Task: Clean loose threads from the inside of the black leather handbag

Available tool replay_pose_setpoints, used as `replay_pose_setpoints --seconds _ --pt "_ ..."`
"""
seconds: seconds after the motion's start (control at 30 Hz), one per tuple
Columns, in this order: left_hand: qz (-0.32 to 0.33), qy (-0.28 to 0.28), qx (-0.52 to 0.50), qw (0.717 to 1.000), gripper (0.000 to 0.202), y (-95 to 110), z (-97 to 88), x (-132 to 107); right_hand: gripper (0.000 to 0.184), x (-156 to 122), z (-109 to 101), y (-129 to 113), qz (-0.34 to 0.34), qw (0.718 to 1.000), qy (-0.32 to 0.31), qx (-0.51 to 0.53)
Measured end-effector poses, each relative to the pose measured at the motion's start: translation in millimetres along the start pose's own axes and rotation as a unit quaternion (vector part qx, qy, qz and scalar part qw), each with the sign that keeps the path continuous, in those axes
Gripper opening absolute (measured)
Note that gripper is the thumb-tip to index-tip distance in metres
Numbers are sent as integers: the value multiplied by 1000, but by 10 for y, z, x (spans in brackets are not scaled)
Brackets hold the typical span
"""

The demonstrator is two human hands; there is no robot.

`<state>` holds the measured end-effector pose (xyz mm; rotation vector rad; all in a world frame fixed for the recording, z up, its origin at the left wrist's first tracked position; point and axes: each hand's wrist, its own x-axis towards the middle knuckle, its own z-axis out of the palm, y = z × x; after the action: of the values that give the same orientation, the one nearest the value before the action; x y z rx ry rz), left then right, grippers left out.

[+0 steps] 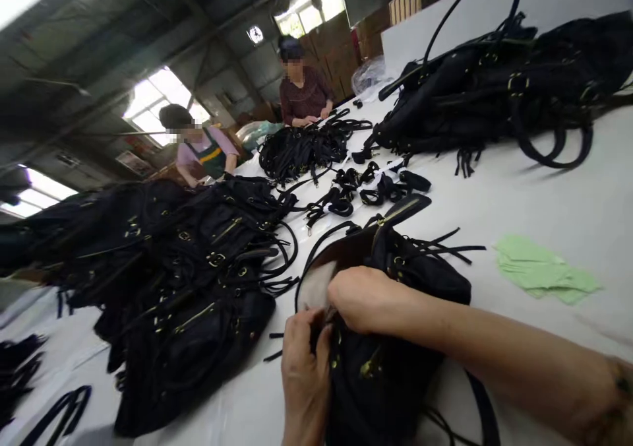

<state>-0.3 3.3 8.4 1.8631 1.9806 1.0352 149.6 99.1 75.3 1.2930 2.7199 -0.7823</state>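
One long white-covered table point(539, 380) runs beneath the black handbag point(390, 393) you are working on, which lies on it directly in front of you, its top edge open and its long strap trailing toward you. Left of that handbag sits a large heap of matching black bags point(188, 281) with brass hardware; well beyond it, to the right, lies a second heap of bags point(494, 83). Stacked cardboard boxes point(331, 43) stand against the far wall, past two co-workers point(301, 90) seated at the table's far end, both with their hands down at the tabletop.

Between your handbag and those co-workers lie a tangled pile of black straps point(301, 149) and, nearer, smaller strap bundles point(366, 185) with white pieces among them. To the handbag's right rest loose pale green sheets point(544, 268).

At the handbag's mouth, a beige lining point(316, 284) shows. Your left hand point(304, 373) grips the opening's edge, its fingers point(319, 344) curled and clenched around the black fabric. Your right hand point(363, 299) lies across the mouth just above it, knuckles up; its fingertips are hidden by the bag, so whether they grasp anything cannot be told.
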Motion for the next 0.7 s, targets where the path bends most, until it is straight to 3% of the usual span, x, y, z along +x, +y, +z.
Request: replay_pose_setpoints --seconds 0.2,0.37,0.53,0.7 --pt "70 37 16 997 19 39 -18 22 18 28 24 44 -60 997 26 -30" --pt "73 59 -15 996 12 4 23 11 16 11 41 66 -85 994 47 -43" --pt "44 9 -37 998 16 41 -26 84 16 0 34 48 -89 994 48 -50" --pt "-23 -105 -88 990 15 297 -364 301 19 -32 0 66 -96 993 66 -20"
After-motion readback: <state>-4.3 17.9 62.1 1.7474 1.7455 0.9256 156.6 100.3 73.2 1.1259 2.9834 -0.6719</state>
